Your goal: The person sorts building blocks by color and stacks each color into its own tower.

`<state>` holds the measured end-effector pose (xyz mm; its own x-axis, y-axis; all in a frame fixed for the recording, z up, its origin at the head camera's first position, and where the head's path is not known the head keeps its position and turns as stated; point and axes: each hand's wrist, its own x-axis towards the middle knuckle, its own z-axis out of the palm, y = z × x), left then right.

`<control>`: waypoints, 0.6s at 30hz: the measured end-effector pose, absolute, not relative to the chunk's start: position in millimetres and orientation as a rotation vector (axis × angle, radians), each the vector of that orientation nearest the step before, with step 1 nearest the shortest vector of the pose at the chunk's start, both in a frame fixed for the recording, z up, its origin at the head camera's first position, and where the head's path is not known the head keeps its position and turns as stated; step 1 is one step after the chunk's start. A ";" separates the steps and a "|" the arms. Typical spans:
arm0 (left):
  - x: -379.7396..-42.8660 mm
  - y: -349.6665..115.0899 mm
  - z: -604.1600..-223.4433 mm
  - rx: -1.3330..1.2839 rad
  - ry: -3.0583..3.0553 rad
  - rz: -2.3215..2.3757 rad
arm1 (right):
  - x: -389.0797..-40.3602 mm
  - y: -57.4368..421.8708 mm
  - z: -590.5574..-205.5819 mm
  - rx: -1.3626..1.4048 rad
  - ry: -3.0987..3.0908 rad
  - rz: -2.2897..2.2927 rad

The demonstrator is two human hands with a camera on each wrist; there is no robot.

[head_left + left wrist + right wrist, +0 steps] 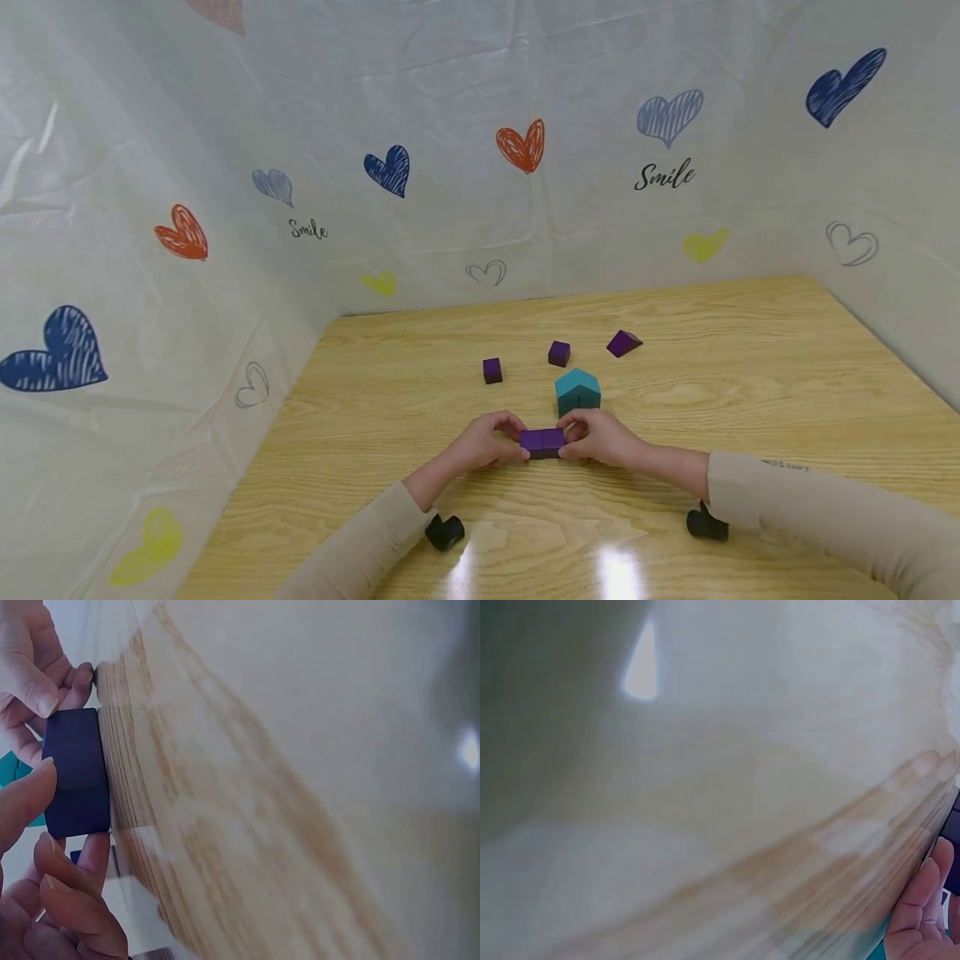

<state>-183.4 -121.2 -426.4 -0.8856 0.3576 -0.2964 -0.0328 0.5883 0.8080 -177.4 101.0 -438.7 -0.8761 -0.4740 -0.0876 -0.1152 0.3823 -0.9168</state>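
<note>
Two purple blocks lie side by side on the table in front of me, the left purple block against the right purple block. My left hand pinches the outer end of the left block between thumb and fingers. From the other side, my right hand grips the right block the same way. In the left wrist view the purple pair sits between both hands' fingertips. The right wrist view catches only an edge of a purple block beyond the right hand.
Just behind the hands stands a teal block shape with a peaked front. Farther back are a small purple cube, another purple cube and a purple wedge-like block. A heart-printed sheet hangs behind the wooden table.
</note>
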 end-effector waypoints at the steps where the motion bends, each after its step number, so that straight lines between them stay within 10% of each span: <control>1: -183.5 -121.6 -426.6 0.275 2.391 1.225 | -177.1 100.9 -438.5 -0.513 2.305 -1.499; 18: -211.9 -144.1 -408.7 0.293 2.541 1.310 | -172.4 100.0 -434.1 -0.514 2.281 -1.525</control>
